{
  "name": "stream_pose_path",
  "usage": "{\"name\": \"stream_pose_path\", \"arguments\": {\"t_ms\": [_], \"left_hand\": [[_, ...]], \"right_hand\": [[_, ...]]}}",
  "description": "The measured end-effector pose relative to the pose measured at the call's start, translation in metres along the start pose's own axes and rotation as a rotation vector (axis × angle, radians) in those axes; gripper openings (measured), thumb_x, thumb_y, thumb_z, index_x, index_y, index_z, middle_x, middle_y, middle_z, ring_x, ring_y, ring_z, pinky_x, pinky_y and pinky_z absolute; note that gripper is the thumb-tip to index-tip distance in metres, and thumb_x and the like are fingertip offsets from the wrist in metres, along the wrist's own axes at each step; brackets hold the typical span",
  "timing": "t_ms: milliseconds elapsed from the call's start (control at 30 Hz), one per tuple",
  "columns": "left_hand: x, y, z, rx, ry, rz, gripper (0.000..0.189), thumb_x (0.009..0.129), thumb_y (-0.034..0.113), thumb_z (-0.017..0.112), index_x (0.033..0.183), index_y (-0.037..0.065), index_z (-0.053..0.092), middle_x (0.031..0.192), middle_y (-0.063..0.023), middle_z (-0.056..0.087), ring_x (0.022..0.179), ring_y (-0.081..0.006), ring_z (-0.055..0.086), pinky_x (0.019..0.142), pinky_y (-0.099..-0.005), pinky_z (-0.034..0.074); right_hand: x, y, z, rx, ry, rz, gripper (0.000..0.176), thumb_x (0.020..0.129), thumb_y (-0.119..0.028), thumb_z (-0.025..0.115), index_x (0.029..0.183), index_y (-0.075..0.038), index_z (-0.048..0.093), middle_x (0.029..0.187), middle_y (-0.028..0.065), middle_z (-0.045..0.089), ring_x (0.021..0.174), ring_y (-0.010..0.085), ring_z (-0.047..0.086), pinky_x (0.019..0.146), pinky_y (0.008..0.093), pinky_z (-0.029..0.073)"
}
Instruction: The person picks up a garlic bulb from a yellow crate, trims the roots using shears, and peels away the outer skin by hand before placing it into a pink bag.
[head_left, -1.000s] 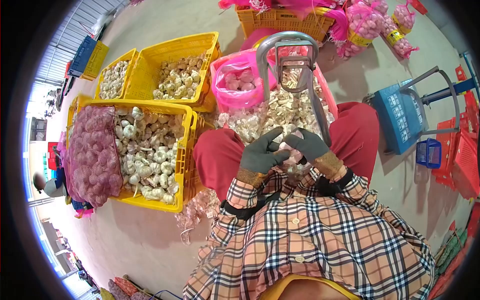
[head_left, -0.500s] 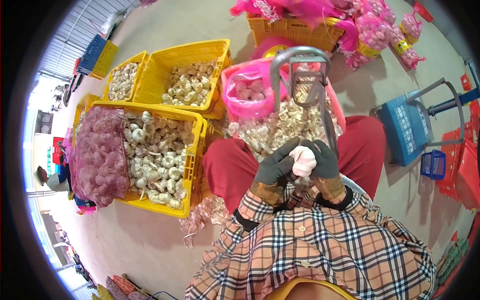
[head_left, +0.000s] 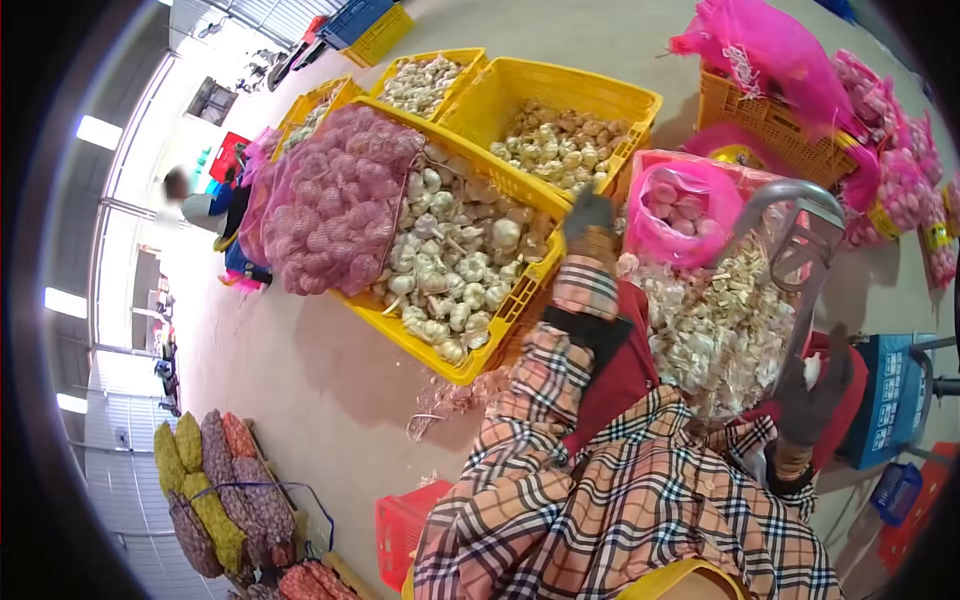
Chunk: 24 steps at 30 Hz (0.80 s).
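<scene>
My left hand (head_left: 590, 215), in a dark glove, reaches over the corner between two yellow crates; its fingers look blurred, and what they hold, if anything, is hidden. Below and left of it, white garlic bulbs (head_left: 460, 260) fill the large yellow crate (head_left: 545, 285). Smaller bulbs (head_left: 560, 145) lie in the yellow crate behind. My right hand (head_left: 815, 390), also gloved, is at the right over my knee, wrapped round a pale garlic bulb (head_left: 811, 370) that shows in part. Between my hands, a pink bag (head_left: 735, 190) of bulbs rests beside loose garlic skins (head_left: 720, 320).
A purple net sack (head_left: 335, 200) of garlic lies over the large crate's left side. A metal frame (head_left: 830, 215) rises beside the skins. Blue box (head_left: 885, 400) at right, red basket (head_left: 400, 530) low centre, filled sacks (head_left: 225, 490) lower left. A person (head_left: 215, 205) is far left.
My hands have moved apart: the left one forward and left to the crates, the right one out to the right. The bulb has left the left fingers. The view has turned left.
</scene>
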<state>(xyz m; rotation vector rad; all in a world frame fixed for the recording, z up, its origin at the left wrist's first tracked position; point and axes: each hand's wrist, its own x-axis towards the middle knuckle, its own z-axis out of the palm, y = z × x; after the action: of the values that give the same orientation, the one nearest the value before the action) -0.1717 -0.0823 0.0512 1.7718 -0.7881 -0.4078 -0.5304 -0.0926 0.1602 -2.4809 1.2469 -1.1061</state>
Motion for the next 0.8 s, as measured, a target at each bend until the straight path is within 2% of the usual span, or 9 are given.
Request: {"name": "stream_pose_path", "arguments": {"t_ms": [33, 100, 167, 300, 367, 533, 700, 767, 800], "left_hand": [[0.000, 0.015, -0.020, -0.549, 0.255, -0.290, 0.034, 0.079, 0.009, 0.051, 0.111, -0.001, 0.054, 0.093, -0.0119, 0.060, 0.077, -0.0234, 0.058, 0.065, -0.0345, 0.050], [0.025, -0.039, -0.070, -0.733, 0.325, -0.200, 0.036, 0.079, 0.007, 0.051, 0.113, -0.001, 0.053, 0.095, -0.0113, 0.060, 0.080, -0.0244, 0.059, 0.066, -0.0349, 0.050], [0.038, -0.052, -0.113, -0.466, 0.285, -0.304, 0.035, 0.078, 0.007, 0.054, 0.112, -0.002, 0.055, 0.096, -0.0108, 0.062, 0.085, -0.0236, 0.059, 0.071, -0.0338, 0.049], [0.054, -0.097, -0.134, 0.105, 0.176, -0.406, 0.034, 0.077, 0.013, 0.057, 0.109, 0.000, 0.057, 0.099, -0.0148, 0.062, 0.089, -0.0265, 0.059, 0.077, -0.0351, 0.048], [0.055, -0.083, -0.127, 0.927, -0.202, -0.392, 0.036, 0.075, 0.024, 0.061, 0.103, 0.003, 0.061, 0.100, -0.0174, 0.061, 0.093, -0.0287, 0.058, 0.081, -0.0370, 0.047], [0.047, -0.067, -0.094, 0.951, -0.135, -0.577, 0.062, 0.069, 0.021, 0.070, 0.120, 0.001, 0.042, 0.112, -0.0207, 0.054, 0.094, -0.0296, 0.059, 0.079, -0.0363, 0.050], [0.040, -0.117, -0.097, 0.743, -0.082, -0.594, 0.064, 0.072, 0.012, 0.067, 0.125, 0.002, 0.033, 0.109, -0.0162, 0.056, 0.089, -0.0257, 0.060, 0.069, -0.0327, 0.053], [0.014, -0.068, -0.106, -0.409, -0.023, -0.506, 0.052, 0.073, 0.014, 0.066, 0.118, 0.002, 0.042, 0.101, -0.0134, 0.060, 0.079, -0.0214, 0.061, 0.064, -0.0297, 0.053], [0.024, -0.052, -0.115, 0.044, -0.125, -0.508, 0.034, 0.076, 0.014, 0.062, 0.107, 0.001, 0.053, 0.090, -0.0092, 0.062, 0.071, -0.0175, 0.061, 0.058, -0.0275, 0.050]], "right_hand": [[0.006, 0.002, -0.001, -0.010, 0.024, 0.088, 0.045, 0.082, -0.010, 0.053, 0.124, 0.001, 0.042, 0.116, 0.0177, 0.048, 0.107, 0.0314, 0.046, 0.090, 0.0381, 0.038], [-0.006, 0.040, 0.011, 0.051, -0.097, 0.201, 0.045, 0.083, -0.010, 0.052, 0.124, 0.003, 0.041, 0.122, 0.0183, 0.046, 0.111, 0.0298, 0.045, 0.094, 0.0357, 0.034], [-0.027, 0.069, 0.031, 0.269, -0.284, 0.434, 0.048, 0.083, -0.008, 0.052, 0.127, 0.002, 0.037, 0.125, 0.0173, 0.044, 0.111, 0.0257, 0.044, 0.095, 0.0335, 0.033], [-0.030, 0.054, 0.043, 0.402, -0.174, 0.500, 0.042, 0.084, -0.007, 0.050, 0.124, 0.003, 0.040, 0.115, 0.0141, 0.050, 0.106, 0.0214, 0.048, 0.092, 0.0317, 0.034], [-0.032, 0.061, 0.046, 0.512, -0.173, 0.589, 0.038, 0.084, -0.006, 0.050, 0.120, 0.004, 0.042, 0.109, 0.0117, 0.052, 0.099, 0.0178, 0.049, 0.088, 0.0297, 0.036], [-0.026, 0.060, 0.044, 0.489, -0.188, 0.608, 0.033, 0.084, -0.007, 0.051, 0.115, 0.004, 0.045, 0.101, 0.0086, 0.053, 0.090, 0.0140, 0.049, 0.081, 0.0273, 0.038], [-0.022, 0.058, 0.043, 0.490, -0.196, 0.659, 0.033, 0.085, -0.009, 0.052, 0.115, 0.003, 0.045, 0.096, 0.0062, 0.054, 0.087, 0.0118, 0.048, 0.079, 0.0263, 0.039], [-0.023, 0.061, 0.043, 0.399, -0.238, 0.570, 0.036, 0.083, -0.010, 0.056, 0.116, 0.002, 0.048, 0.106, 0.0116, 0.056, 0.092, 0.0215, 0.052, 0.082, 0.0296, 0.040], [-0.018, 0.054, 0.040, 0.401, -0.215, 0.574, 0.036, 0.083, -0.010, 0.056, 0.116, 0.002, 0.048, 0.106, 0.0116, 0.056, 0.092, 0.0215, 0.052, 0.082, 0.0296, 0.040]]}}
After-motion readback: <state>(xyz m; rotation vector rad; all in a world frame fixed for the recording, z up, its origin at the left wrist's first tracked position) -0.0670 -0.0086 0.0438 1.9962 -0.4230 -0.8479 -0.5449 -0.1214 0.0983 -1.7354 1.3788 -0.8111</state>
